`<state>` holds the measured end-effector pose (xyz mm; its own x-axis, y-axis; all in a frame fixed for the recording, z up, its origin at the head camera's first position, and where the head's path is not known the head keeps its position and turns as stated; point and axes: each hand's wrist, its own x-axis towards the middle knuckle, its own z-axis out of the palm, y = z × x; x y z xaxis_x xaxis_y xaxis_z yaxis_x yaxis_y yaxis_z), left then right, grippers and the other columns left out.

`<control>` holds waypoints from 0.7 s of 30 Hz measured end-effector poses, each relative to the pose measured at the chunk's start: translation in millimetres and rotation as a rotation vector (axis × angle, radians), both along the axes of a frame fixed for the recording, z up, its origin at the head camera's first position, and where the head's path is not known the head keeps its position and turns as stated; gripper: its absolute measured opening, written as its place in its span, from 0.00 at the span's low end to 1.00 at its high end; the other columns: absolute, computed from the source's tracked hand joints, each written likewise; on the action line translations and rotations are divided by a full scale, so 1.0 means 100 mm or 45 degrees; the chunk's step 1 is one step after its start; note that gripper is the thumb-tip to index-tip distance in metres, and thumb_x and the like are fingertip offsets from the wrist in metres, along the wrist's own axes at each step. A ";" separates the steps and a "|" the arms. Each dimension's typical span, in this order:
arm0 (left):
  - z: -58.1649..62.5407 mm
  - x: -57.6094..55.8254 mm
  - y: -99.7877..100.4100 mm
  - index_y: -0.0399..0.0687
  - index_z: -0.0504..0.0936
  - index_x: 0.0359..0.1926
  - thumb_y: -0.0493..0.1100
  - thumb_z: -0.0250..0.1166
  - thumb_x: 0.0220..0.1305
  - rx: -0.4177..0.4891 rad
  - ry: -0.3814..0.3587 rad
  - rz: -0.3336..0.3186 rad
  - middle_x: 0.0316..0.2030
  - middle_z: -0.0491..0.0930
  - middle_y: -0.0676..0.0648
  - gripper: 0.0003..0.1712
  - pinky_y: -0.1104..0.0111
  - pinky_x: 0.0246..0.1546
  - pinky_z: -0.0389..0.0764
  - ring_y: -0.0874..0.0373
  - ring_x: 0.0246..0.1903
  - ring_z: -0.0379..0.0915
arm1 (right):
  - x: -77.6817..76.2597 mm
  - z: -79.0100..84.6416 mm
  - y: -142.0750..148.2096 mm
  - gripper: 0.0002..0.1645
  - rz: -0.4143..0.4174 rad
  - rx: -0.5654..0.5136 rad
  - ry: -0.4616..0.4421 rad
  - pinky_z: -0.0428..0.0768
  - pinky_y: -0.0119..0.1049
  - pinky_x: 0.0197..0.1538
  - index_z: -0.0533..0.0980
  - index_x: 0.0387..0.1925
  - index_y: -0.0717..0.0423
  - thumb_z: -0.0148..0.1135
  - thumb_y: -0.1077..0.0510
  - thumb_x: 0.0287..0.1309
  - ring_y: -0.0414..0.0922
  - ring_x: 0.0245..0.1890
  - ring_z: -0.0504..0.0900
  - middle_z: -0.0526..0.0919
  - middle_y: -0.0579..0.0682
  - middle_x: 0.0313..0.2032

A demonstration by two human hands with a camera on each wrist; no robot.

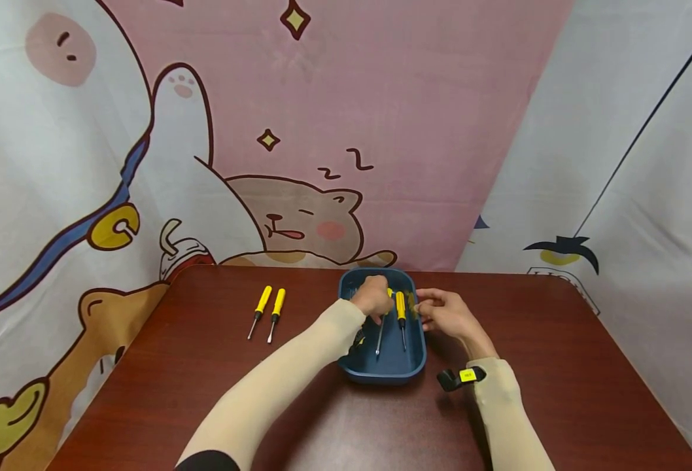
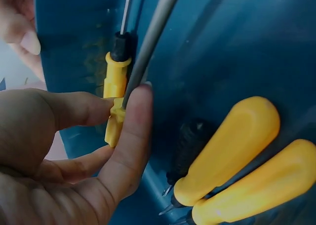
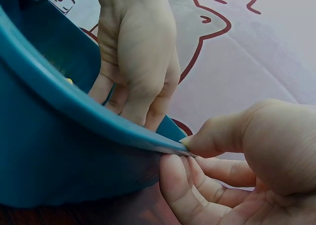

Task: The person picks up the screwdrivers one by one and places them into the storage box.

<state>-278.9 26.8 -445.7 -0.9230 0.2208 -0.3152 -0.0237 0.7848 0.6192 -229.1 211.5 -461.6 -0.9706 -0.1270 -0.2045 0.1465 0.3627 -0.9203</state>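
Cream sleeves lie nearest; at the reddish-brown surface's far edge, we see the right hand pinching a blue rectangular plastic tray's rim, the left hand pinching a yellow-handled, grey-shafted screwdriver inside.

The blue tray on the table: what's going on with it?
A person's left hand pinches a yellow-handled screwdriver with a grey shaft in the rounded blue plastic tray, while the right hand pinches the tray's rim. More yellow-handled screwdrivers lie inside; two others lie on the reddish-brown table, left of the tray.
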 end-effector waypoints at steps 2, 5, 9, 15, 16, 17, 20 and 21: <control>-0.01 0.00 0.02 0.30 0.80 0.50 0.33 0.65 0.66 0.002 -0.008 0.002 0.32 0.80 0.36 0.13 0.60 0.27 0.89 0.45 0.21 0.86 | 0.00 0.00 0.00 0.30 -0.003 -0.002 -0.002 0.89 0.41 0.39 0.70 0.69 0.64 0.62 0.59 0.68 0.45 0.32 0.83 0.83 0.65 0.48; -0.03 0.00 0.04 0.30 0.80 0.50 0.32 0.64 0.67 0.001 -0.022 0.010 0.32 0.80 0.35 0.13 0.60 0.27 0.89 0.45 0.22 0.87 | 0.00 0.00 0.00 0.30 -0.005 -0.005 -0.005 0.89 0.41 0.38 0.70 0.68 0.64 0.62 0.60 0.68 0.45 0.32 0.83 0.83 0.66 0.48; -0.05 0.02 0.08 0.30 0.80 0.52 0.31 0.63 0.67 0.018 -0.036 0.033 0.31 0.79 0.37 0.14 0.60 0.28 0.89 0.46 0.21 0.86 | -0.01 0.00 0.00 0.29 -0.007 0.000 -0.005 0.89 0.39 0.38 0.70 0.68 0.63 0.61 0.60 0.69 0.45 0.32 0.84 0.83 0.66 0.48; -0.08 0.04 0.14 0.28 0.80 0.51 0.30 0.65 0.66 0.063 -0.022 0.075 0.24 0.74 0.41 0.14 0.60 0.26 0.89 0.46 0.19 0.86 | -0.01 -0.01 0.01 0.29 -0.004 0.003 0.010 0.89 0.40 0.38 0.70 0.68 0.64 0.61 0.61 0.69 0.46 0.32 0.84 0.82 0.67 0.49; -0.08 0.04 0.14 0.28 0.80 0.51 0.30 0.65 0.65 0.065 -0.020 0.083 0.23 0.73 0.42 0.14 0.60 0.26 0.89 0.46 0.19 0.85 | -0.01 -0.02 0.01 0.29 -0.005 -0.001 0.010 0.89 0.40 0.38 0.70 0.68 0.64 0.61 0.61 0.68 0.46 0.32 0.83 0.82 0.67 0.49; -0.08 0.04 0.15 0.28 0.80 0.50 0.29 0.65 0.65 0.066 -0.019 0.090 0.22 0.72 0.43 0.13 0.60 0.25 0.89 0.46 0.18 0.85 | -0.01 -0.02 0.01 0.29 -0.003 -0.001 0.011 0.89 0.39 0.38 0.70 0.68 0.64 0.61 0.61 0.68 0.46 0.32 0.83 0.82 0.67 0.49; -0.10 0.03 0.17 0.29 0.81 0.47 0.29 0.66 0.64 0.068 -0.021 0.109 0.21 0.70 0.44 0.11 0.60 0.25 0.89 0.46 0.18 0.85 | 0.00 -0.02 0.00 0.30 -0.007 -0.002 0.008 0.89 0.38 0.37 0.70 0.68 0.65 0.61 0.61 0.68 0.46 0.32 0.83 0.82 0.67 0.49; -0.10 0.02 0.17 0.29 0.81 0.46 0.29 0.66 0.64 0.069 -0.021 0.112 0.21 0.69 0.44 0.10 0.60 0.24 0.88 0.46 0.18 0.85 | 0.00 -0.02 0.00 0.30 -0.010 -0.001 0.006 0.89 0.38 0.37 0.70 0.68 0.65 0.61 0.61 0.68 0.46 0.32 0.83 0.83 0.66 0.49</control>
<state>-276.7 44.1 -456.1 -0.9343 0.1560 -0.3205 -0.1020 0.7446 0.6596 -229.4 211.4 -463.5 -0.9725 -0.1196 -0.1999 0.1450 0.3607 -0.9213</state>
